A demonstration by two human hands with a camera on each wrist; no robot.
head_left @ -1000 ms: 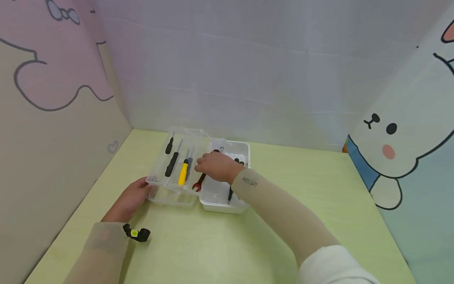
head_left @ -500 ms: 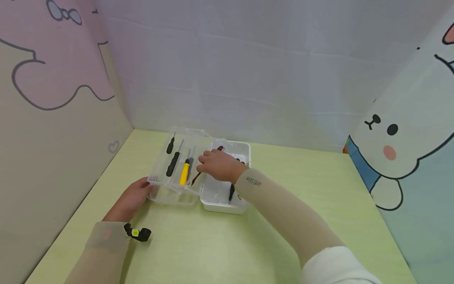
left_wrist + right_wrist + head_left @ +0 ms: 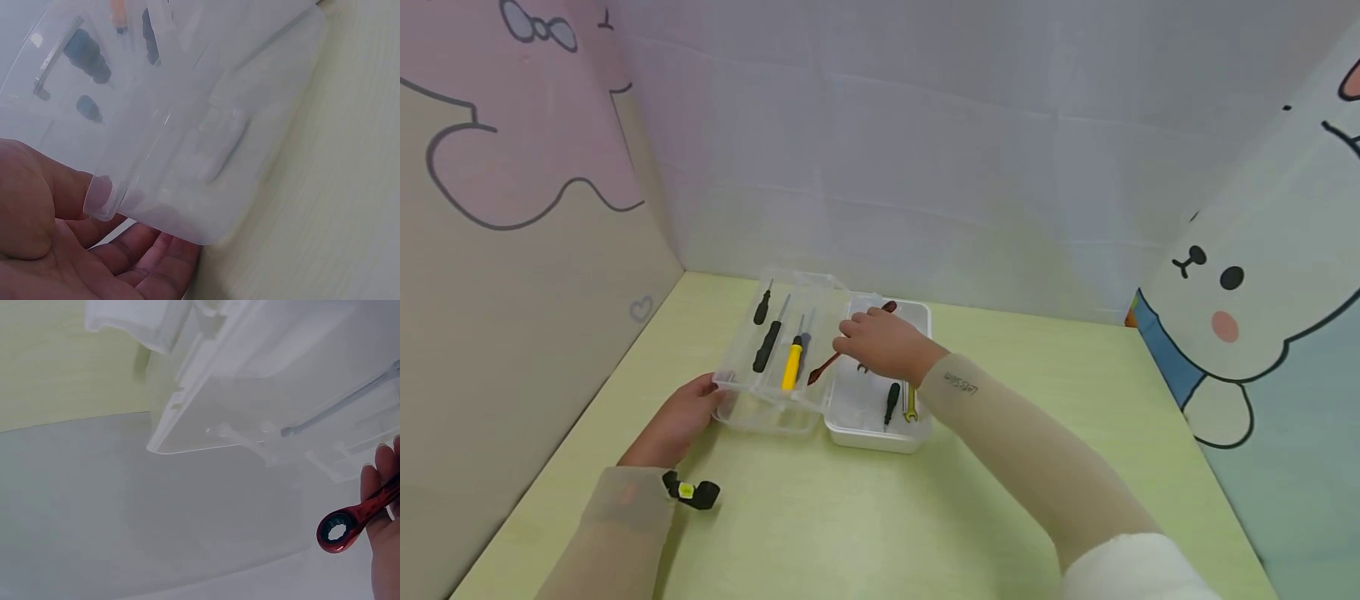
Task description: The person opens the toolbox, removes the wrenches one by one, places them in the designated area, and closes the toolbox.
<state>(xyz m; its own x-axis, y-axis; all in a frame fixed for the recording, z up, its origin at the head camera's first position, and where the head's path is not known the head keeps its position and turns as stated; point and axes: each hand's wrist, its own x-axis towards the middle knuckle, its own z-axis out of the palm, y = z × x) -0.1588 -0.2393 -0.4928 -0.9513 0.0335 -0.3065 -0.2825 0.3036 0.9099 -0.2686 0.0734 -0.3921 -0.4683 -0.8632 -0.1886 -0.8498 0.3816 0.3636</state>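
In the head view, my left hand (image 3: 673,421) grips the near left corner of the clear plastic lid (image 3: 737,358) of a toolbox. In the left wrist view the thumb lies over its edge, with fingers beneath. My right hand (image 3: 883,343) holds a red ratchet wrench (image 3: 364,514) over the white toolbox base (image 3: 880,446); the wrench's ring end shows in the right wrist view and the hand hides its middle. A yellow screwdriver (image 3: 792,367) and two black screwdrivers, one long (image 3: 766,348) and one short (image 3: 762,307), lie across the lid.
Inside the base lie a small black screwdriver (image 3: 892,402) and a yellow wrench (image 3: 912,408). A grey tool (image 3: 806,342) shows behind the yellow screwdriver. The pale green table (image 3: 1045,392) meets a white back wall (image 3: 925,183) just beyond the toolbox.
My right hand has moved right with the red wrench, from the lid's side to over the base, uncovering the yellow wrench. My left hand stays at the lid's corner.
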